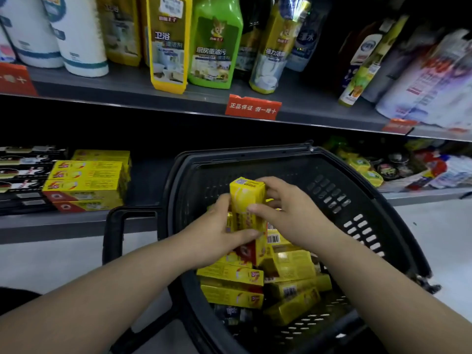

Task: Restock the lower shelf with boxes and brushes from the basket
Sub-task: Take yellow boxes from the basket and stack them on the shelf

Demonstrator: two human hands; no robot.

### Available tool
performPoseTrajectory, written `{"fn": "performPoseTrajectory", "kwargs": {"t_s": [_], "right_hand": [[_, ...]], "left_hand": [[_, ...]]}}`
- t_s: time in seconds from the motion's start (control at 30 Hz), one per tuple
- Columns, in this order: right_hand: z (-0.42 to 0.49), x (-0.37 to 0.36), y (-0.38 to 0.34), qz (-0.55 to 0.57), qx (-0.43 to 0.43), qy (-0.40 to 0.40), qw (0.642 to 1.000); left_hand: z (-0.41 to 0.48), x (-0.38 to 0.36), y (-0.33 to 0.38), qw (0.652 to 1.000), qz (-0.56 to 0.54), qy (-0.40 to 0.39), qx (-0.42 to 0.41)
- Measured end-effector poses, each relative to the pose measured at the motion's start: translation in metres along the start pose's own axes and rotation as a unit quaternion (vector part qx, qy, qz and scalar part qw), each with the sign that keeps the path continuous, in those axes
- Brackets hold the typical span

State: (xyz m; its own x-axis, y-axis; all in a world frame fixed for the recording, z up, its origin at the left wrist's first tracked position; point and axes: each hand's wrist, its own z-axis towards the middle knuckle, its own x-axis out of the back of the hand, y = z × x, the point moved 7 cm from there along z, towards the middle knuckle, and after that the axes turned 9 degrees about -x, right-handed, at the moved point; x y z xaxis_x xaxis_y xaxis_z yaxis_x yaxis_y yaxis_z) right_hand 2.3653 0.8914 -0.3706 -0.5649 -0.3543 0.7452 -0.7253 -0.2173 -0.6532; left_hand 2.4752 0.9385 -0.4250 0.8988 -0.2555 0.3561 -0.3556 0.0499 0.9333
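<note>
A black plastic basket (352, 200) stands on the floor in front of the shelves, holding several long yellow boxes (231, 274). Both hands hold one yellow box (246, 198) upright over the basket. My left hand (217, 233) grips its left side and lower part. My right hand (286, 213) grips its right side, thumb across the front. On the lower shelf (143, 185) at the left lies a stack of the same yellow boxes (86, 182). Packaged brushes (23, 172) lie further left. A dark packet sits under the boxes in the basket; what it is cannot be told.
The upper shelf (127, 85) carries cleaner bottles, refill pouches and paper rolls, with red price tags (252, 107) on its edge. Mixed packets (398, 167) fill the lower shelf at the right. The basket's handle (115, 233) sticks out to the left. Pale floor surrounds the basket.
</note>
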Motion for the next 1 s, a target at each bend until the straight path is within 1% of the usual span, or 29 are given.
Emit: {"fn": "performPoseTrajectory", "kwargs": {"t_s": [0.07,0.13,0.17,0.2,0.23,0.27,0.3,0.33,0.37,0.4,0.43,0.5,0.57,0.6,0.63,0.7,0.77,0.83,0.87,0.9,1.0], "right_hand": [[0.0,-0.002,-0.006,0.061,-0.009,0.006,0.998],[0.007,0.0,0.001,0.132,-0.039,-0.011,0.99],[0.01,0.001,0.009,0.148,-0.06,-0.028,0.987],[0.014,0.0,0.022,0.126,-0.084,-0.052,0.987],[0.017,-0.002,0.039,0.04,-0.105,-0.088,0.99],[0.018,-0.009,0.06,-0.104,-0.123,-0.14,0.977],[0.015,-0.018,0.086,-0.247,-0.143,-0.208,0.936],[0.008,-0.028,0.109,-0.341,-0.166,-0.276,0.883],[0.001,-0.037,0.127,-0.373,-0.189,-0.329,0.847],[-0.003,-0.046,0.137,-0.361,-0.203,-0.353,0.839],[-0.002,-0.053,0.14,-0.341,-0.201,-0.343,0.852],[0.008,-0.058,0.137,-0.338,-0.162,-0.282,0.883],[0.019,-0.052,0.126,-0.382,-0.118,-0.225,0.889],[0.023,-0.045,0.117,-0.377,-0.104,-0.2,0.898],[0.025,-0.036,0.108,-0.342,-0.104,-0.172,0.918],[0.027,-0.009,0.089,-0.229,-0.118,-0.103,0.961],[0.025,0.015,0.071,-0.114,-0.119,-0.026,0.986],[0.02,0.028,0.055,-0.014,-0.111,0.031,0.993],[0.017,0.03,0.048,0.02,-0.108,0.047,0.993],[0.015,0.029,0.041,0.033,-0.105,0.053,0.992],[0.011,0.02,0.028,0.001,-0.097,0.058,0.994]], "left_hand": [[0.002,-0.001,0.0,0.998,-0.049,0.03,0.012],[0.004,0.001,-0.007,0.99,-0.114,0.07,0.042],[0.005,0.002,-0.01,0.985,-0.142,0.084,0.058],[0.005,0.002,-0.014,0.98,-0.162,0.091,0.072],[0.005,0.002,-0.017,0.976,-0.177,0.095,0.085],[0.004,0.002,-0.019,0.973,-0.189,0.096,0.095],[0.004,0.002,-0.021,0.97,-0.2,0.095,0.104],[0.004,0.002,-0.023,0.966,-0.211,0.093,0.112],[0.003,0.001,-0.024,0.963,-0.225,0.089,0.12],[0.003,0.0,-0.024,0.959,-0.239,0.086,0.126],[0.003,0.001,-0.024,0.956,-0.251,0.085,0.13],[0.002,0.001,-0.022,0.951,-0.265,0.085,0.135],[0.003,0.002,-0.021,0.946,-0.28,0.088,0.137],[0.003,0.002,-0.022,0.945,-0.284,0.09,0.138],[0.003,0.003,-0.022,0.944,-0.286,0.092,0.138],[0.004,0.004,-0.023,0.946,-0.281,0.095,0.134],[0.003,0.005,-0.025,0.95,-0.268,0.09,0.133],[0.003,0.005,-0.025,0.953,-0.261,0.082,0.131],[0.003,0.004,-0.024,0.953,-0.261,0.077,0.131],[0.003,0.003,-0.023,0.953,-0.263,0.07,0.13],[0.002,-0.008,-0.017,0.953,-0.273,0.029,0.126]]}}
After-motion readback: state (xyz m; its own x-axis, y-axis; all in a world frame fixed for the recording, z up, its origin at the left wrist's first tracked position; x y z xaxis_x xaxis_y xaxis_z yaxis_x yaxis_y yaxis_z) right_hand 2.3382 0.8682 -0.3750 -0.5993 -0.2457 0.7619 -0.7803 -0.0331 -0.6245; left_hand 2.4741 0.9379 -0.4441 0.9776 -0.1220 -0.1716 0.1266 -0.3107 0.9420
